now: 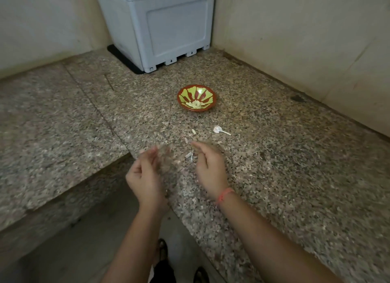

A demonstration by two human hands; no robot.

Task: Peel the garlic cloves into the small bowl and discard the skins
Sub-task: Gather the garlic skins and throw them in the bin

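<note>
Judging by the peeled cloves (195, 104) heaped in the small bowl (197, 97) at frame centre, peeling is largely done — skins (217, 129) are left scattered on the surface (274, 156). Both hands (145, 177) (209, 168) are blurred; neither grip can be read.

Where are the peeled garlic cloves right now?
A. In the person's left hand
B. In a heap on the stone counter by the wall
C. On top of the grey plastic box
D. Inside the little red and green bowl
D: the pale peeled cloves lie in the bottom of the small red and green bowl on the granite counter.
</note>
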